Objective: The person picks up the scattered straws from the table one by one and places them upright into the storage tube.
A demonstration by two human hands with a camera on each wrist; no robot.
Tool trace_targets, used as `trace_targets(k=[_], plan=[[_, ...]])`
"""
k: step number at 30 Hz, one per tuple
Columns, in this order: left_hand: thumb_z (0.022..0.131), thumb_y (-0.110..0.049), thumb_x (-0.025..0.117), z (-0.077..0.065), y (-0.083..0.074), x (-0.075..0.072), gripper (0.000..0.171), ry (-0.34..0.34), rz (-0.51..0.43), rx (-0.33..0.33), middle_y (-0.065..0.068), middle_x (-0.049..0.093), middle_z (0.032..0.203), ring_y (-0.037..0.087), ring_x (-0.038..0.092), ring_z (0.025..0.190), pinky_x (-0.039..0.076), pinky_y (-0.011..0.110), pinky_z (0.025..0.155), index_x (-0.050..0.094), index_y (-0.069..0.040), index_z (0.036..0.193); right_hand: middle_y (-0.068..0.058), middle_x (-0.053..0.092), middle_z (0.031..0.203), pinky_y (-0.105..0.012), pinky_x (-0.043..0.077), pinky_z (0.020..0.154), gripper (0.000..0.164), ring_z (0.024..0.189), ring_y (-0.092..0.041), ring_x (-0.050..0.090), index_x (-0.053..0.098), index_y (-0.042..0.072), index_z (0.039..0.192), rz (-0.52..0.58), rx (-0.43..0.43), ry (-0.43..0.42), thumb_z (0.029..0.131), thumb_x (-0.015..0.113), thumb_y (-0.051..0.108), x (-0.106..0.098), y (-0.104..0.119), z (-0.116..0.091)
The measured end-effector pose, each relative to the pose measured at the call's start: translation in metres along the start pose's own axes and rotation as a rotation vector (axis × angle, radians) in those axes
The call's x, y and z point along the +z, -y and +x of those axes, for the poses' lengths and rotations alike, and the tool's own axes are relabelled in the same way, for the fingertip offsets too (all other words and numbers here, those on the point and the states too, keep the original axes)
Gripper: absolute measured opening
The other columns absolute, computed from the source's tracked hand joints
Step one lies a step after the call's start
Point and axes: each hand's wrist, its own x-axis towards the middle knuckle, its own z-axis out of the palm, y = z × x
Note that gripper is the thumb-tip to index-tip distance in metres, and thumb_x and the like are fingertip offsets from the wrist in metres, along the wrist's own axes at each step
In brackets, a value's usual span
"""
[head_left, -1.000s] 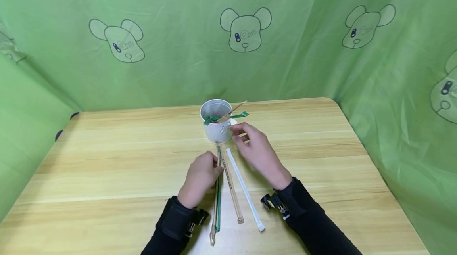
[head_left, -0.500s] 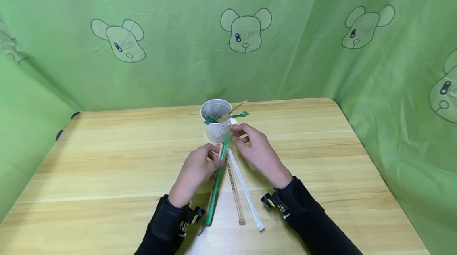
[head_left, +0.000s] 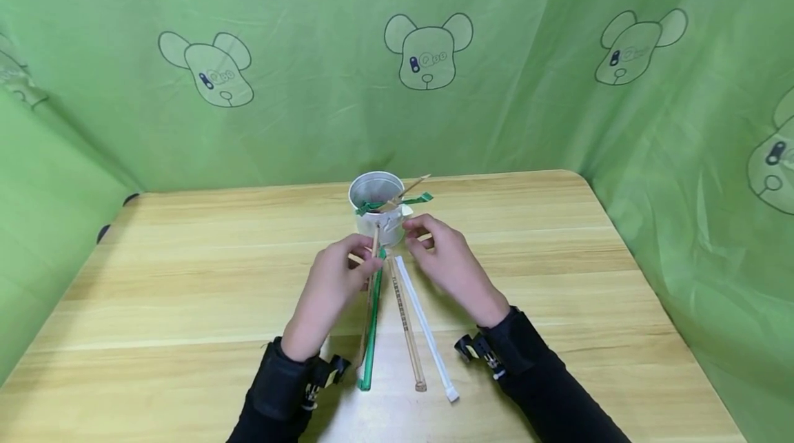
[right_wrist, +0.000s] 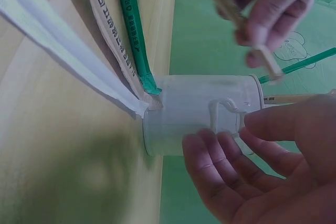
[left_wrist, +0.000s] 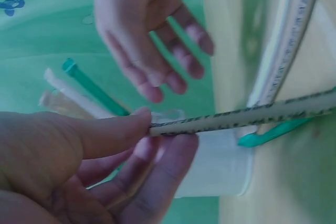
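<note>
A tan paper-wrapped straw with dark print is pinched between the thumb and fingers of my left hand; its upper end points toward the white handled cup. My right hand stays beside that cup, its loosely bent fingertips close to the cup's handle; whether they touch it I cannot tell. Several wrapped straws, among them a green one and a white one, stick out of the cup. Below the held straw, a green wrapped straw lies on the table.
On the wooden table, another printed tan straw and a white wrapped straw lie between my forearms, their far ends close to the cup. Green curtain hangs behind and at both sides.
My left hand has risen from the table and moved toward the cup, lifting the tan straw. The green straw has shifted and its near end now lies farther left. My right hand stays put.
</note>
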Motion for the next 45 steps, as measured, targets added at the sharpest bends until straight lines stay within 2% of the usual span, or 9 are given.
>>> trace_targets(k=[7, 13, 18, 22, 25, 29, 37, 41, 45], plan=[[0.100, -0.001, 0.073, -0.004, -0.013, -0.016, 0.022, -0.142, -0.093, 0.165, 0.015, 0.071, 0.107, 0.030, 0.072, 0.092, 0.063, 0.030, 0.072, 0.071, 0.003, 0.122, -0.015, 0.068, 0.128, -0.041, 0.058, 0.093, 0.030, 0.108, -0.028, 0.068, 0.064, 0.002, 0.137, -0.008, 0.034, 0.024, 0.108, 0.063, 0.011, 0.000, 0.000, 0.000], [0.100, -0.002, 0.073, -0.007, -0.018, -0.024, 0.022, -0.353, -0.222, 0.408, 0.011, 0.073, 0.105, 0.024, 0.072, 0.095, 0.063, 0.031, 0.079, 0.073, 0.001, 0.122, -0.014, 0.069, 0.129, -0.041, 0.057, 0.095, 0.029, 0.108, -0.028, 0.068, 0.065, 0.002, 0.136, -0.021, 0.032, 0.030, 0.108, 0.062, 0.011, 0.001, 0.000, 0.000], [0.099, 0.003, 0.073, -0.006, -0.022, -0.026, 0.015, -0.550, -0.386, 0.602, 0.013, 0.073, 0.110, 0.029, 0.072, 0.100, 0.062, 0.038, 0.085, 0.073, 0.006, 0.114, -0.013, 0.069, 0.127, -0.041, 0.057, 0.095, 0.029, 0.108, -0.028, 0.069, 0.065, 0.000, 0.136, -0.020, 0.025, 0.035, 0.108, 0.062, 0.009, 0.002, -0.001, 0.001], [0.096, 0.014, 0.070, -0.005, -0.027, -0.026, 0.020, -0.657, -0.483, 0.716, 0.020, 0.070, 0.111, 0.033, 0.072, 0.104, 0.061, 0.042, 0.090, 0.071, 0.012, 0.116, -0.012, 0.069, 0.126, -0.041, 0.057, 0.095, 0.029, 0.109, -0.028, 0.069, 0.066, -0.001, 0.135, -0.015, 0.023, 0.038, 0.108, 0.062, 0.009, 0.004, 0.000, 0.001], [0.094, 0.019, 0.069, -0.005, -0.029, -0.025, 0.024, -0.708, -0.486, 0.772, 0.022, 0.069, 0.110, 0.033, 0.071, 0.104, 0.060, 0.042, 0.092, 0.070, 0.013, 0.117, -0.012, 0.069, 0.125, -0.042, 0.057, 0.096, 0.028, 0.110, -0.028, 0.068, 0.066, -0.001, 0.134, -0.018, 0.029, 0.041, 0.108, 0.062, 0.009, 0.004, 0.000, 0.001], [0.094, 0.017, 0.070, -0.001, -0.023, -0.024, 0.029, -0.705, -0.405, 0.770, 0.018, 0.070, 0.111, 0.032, 0.071, 0.106, 0.061, 0.039, 0.091, 0.072, 0.009, 0.122, -0.011, 0.069, 0.124, -0.042, 0.057, 0.096, 0.027, 0.109, -0.026, 0.069, 0.067, 0.000, 0.133, -0.039, 0.053, 0.057, 0.108, 0.061, 0.009, 0.005, 0.000, 0.000], [0.098, 0.008, 0.071, 0.010, -0.003, -0.019, 0.035, -0.648, -0.245, 0.652, 0.009, 0.075, 0.111, 0.025, 0.073, 0.104, 0.060, 0.033, 0.089, 0.075, -0.002, 0.131, -0.008, 0.072, 0.112, -0.041, 0.057, 0.085, 0.027, 0.099, -0.022, 0.068, 0.068, 0.003, 0.131, -0.131, 0.128, 0.139, 0.105, 0.067, 0.013, 0.012, -0.002, -0.001], [0.103, 0.000, 0.066, 0.012, 0.003, -0.018, 0.037, -0.600, -0.124, 0.596, 0.012, 0.073, 0.113, 0.022, 0.071, 0.110, 0.058, 0.028, 0.091, 0.070, -0.006, 0.140, -0.006, 0.070, 0.107, -0.041, 0.055, 0.086, 0.036, 0.095, -0.021, 0.065, 0.066, 0.004, 0.135, -0.176, 0.179, 0.193, 0.102, 0.074, 0.015, 0.016, -0.003, -0.003], [0.110, -0.013, 0.060, 0.011, 0.005, -0.017, 0.042, -0.530, -0.062, 0.510, 0.013, 0.070, 0.123, 0.022, 0.068, 0.115, 0.059, 0.030, 0.090, 0.059, -0.006, 0.151, -0.007, 0.066, 0.101, -0.039, 0.051, 0.081, 0.042, 0.089, -0.022, 0.059, 0.065, 0.004, 0.136, -0.220, 0.184, 0.221, 0.098, 0.079, 0.015, 0.021, -0.004, -0.006]])
